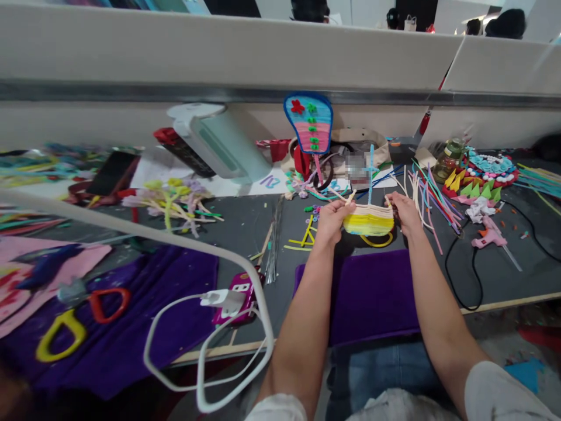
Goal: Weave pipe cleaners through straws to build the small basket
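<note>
Between my hands is a small woven pipe-cleaner piece (369, 221), with yellow rows below, pale cream rows on top and a light blue stem (371, 169) standing up from its middle. My left hand (333, 219) pinches its left edge, by a pale pipe-cleaner end. At the opposite edge my right hand (404, 211) is closed on the piece, its fingers by another pale end. A yellow loop (377, 241) shows just beneath the piece. Below my hands lies a purple cloth (372, 298) at the table's front edge.
Loose pipe cleaners (433, 199) and a pink glue gun (491, 234) with a black cord lie to the right. A pink-and-blue fan-shaped craft (310, 124) stands behind. Leftward are a power strip (236, 298), a looping white cable (210, 251), scissors (81, 313) and a pale green jug-like container (223, 140).
</note>
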`<state>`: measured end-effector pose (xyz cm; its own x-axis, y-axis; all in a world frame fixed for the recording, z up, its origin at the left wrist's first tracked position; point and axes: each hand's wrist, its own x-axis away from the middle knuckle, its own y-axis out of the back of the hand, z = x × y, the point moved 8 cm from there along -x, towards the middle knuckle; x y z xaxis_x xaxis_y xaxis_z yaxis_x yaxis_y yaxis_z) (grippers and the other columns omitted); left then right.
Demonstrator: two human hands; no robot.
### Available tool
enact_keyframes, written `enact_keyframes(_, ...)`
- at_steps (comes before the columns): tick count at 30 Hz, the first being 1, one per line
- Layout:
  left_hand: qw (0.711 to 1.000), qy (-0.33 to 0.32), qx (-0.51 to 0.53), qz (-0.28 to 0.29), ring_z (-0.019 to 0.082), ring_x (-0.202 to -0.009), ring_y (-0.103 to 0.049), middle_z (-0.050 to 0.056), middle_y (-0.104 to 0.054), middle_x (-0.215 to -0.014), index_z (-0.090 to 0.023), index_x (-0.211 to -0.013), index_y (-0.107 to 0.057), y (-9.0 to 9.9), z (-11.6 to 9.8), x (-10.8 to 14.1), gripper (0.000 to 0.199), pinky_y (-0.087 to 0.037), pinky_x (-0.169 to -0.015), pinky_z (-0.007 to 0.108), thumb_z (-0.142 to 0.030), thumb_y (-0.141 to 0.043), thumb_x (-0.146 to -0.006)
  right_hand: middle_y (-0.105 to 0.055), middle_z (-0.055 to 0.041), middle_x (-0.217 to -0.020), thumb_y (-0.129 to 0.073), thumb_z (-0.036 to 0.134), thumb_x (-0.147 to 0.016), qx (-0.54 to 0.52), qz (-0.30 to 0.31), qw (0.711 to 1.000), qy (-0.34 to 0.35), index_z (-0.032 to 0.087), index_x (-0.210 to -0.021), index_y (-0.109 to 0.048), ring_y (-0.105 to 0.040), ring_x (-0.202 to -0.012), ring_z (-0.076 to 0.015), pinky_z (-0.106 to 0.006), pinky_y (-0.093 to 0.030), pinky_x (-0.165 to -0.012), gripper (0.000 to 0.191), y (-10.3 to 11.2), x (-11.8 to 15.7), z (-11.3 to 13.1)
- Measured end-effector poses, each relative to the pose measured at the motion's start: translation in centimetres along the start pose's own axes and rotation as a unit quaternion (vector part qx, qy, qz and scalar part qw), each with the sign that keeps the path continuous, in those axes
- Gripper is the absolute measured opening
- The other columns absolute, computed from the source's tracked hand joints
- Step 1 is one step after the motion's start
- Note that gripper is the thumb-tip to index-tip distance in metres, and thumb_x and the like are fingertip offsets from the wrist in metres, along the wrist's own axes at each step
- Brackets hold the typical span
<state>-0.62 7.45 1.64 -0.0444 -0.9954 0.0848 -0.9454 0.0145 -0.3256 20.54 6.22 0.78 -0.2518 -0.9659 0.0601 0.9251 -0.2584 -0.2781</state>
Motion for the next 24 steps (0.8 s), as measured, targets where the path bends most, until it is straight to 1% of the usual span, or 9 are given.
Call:
enact_keyframes(3, 1.0, -0.001, -0.011, 0.007, 0.011, -0.056, -0.057, 0.002, -0.067, -0.064, -0.013, -0.069, -0.069, -0.1, 0.2, 0.0, 0.038, -0.045, -0.057, 0.023, -0.037, -0.089, -0.047, -0.058, 0.005, -0.058, -0.077, 0.051, -0.058, 0.01, -0.012, 1.0, 0.014, 0.018, -0.069, -0.063, -0.046, -0.051, -0.0076, -0.021, -0.036, -0.05, 0.037, 0.2, -0.1, -0.1)
enact_keyframes(6, 1.0, -0.008, -0.018, 0.013, 0.011, -0.056, -0.058, 0.001, -0.067, -0.064, -0.013, -0.072, -0.07, -0.3, 0.3, 0.1, 0.039, -0.045, -0.057, 0.023, -0.037, -0.089, -0.048, -0.054, 0.0077, -0.054, -0.076, 0.044, -0.057, -0.002, -0.015, 1.0, 0.01, 0.019, -0.065, -0.06, -0.042, -0.048, -0.0066, -0.021, -0.033, -0.048, 0.031, 0.2, -0.2, -0.3)
enact_keyframes(10, 1.0, 0.014, -0.003, 0.024, 0.013, -0.058, -0.06, 0.002, -0.069, -0.066, -0.013, -0.072, -0.07, -0.5, 0.5, 0.1, 0.039, -0.045, -0.058, 0.024, -0.036, -0.089, -0.048, -0.056, 0.0071, -0.057, -0.075, 0.046, -0.058, -0.002, -0.006, 1.0, -0.002, 0.019, -0.069, -0.061, -0.044, -0.049, -0.0071, -0.022, -0.035, -0.05, 0.032, 0.0, -0.1, -0.3)
enact_keyframes(13, 0.999, 0.032, 0.005, 0.038, 0.013, -0.057, -0.061, 0.003, -0.069, -0.067, -0.014, -0.071, -0.07, -0.6, 0.6, 0.2, 0.037, -0.046, -0.058, 0.024, -0.036, -0.09, -0.048, -0.063, 0.0043, -0.065, -0.075, 0.051, -0.061, 0.01, -0.01, 1.0, 0.015, 0.019, -0.078, -0.065, -0.048, -0.053, -0.0078, -0.022, -0.036, -0.051, 0.038, 0.1, 0.0, 0.2)
enact_keyframes(15, 0.998, 0.042, 0.001, 0.055, 0.013, -0.057, -0.061, 0.004, -0.07, -0.067, -0.014, -0.069, -0.07, -0.9, 0.6, 0.4, 0.037, -0.046, -0.057, 0.024, -0.036, -0.09, -0.048, -0.064, 0.0041, -0.065, -0.074, 0.054, -0.063, 0.014, -0.019, 0.999, 0.027, 0.019, -0.08, -0.066, -0.047, -0.051, -0.0073, -0.022, -0.034, -0.05, 0.04, 0.4, -0.1, 0.5)
enact_keyframes(19, 0.994, 0.058, -0.013, 0.09, 0.015, -0.057, -0.062, 0.005, -0.071, -0.068, -0.014, -0.071, -0.072, -1.5, 0.5, 0.9, 0.039, -0.046, -0.055, 0.024, -0.039, -0.091, -0.047, -0.057, 0.0059, -0.055, -0.075, 0.054, -0.062, 0.01, -0.03, 0.999, 0.035, 0.018, -0.069, -0.064, -0.042, -0.045, -0.0059, -0.021, -0.029, -0.046, 0.038, 0.9, -0.4, 0.5)
enact_keyframes(21, 0.993, 0.063, -0.018, 0.098, 0.016, -0.058, -0.063, 0.006, -0.071, -0.068, -0.014, -0.073, -0.072, -1.7, 0.5, 1.1, 0.042, -0.046, -0.055, 0.025, -0.039, -0.091, -0.046, -0.054, 0.0063, -0.052, -0.076, 0.054, -0.062, -0.005, -0.032, 0.999, 0.03, 0.018, -0.065, -0.062, -0.043, -0.045, -0.0058, -0.021, -0.031, -0.046, 0.038, 1.1, -0.6, 0.2)
enact_keyframes(24, 0.993, 0.066, -0.017, 0.098, 0.016, -0.057, -0.063, 0.006, -0.072, -0.068, -0.013, -0.074, -0.072, -1.8, 0.4, 1.2, 0.043, -0.046, -0.055, 0.024, -0.038, -0.092, -0.044, -0.053, 0.0066, -0.052, -0.078, 0.052, -0.061, -0.031, -0.028, 0.999, 0.025, 0.018, -0.065, -0.062, -0.044, -0.044, -0.0056, -0.021, -0.033, -0.046, 0.037, 1.0, -0.7, -0.1)
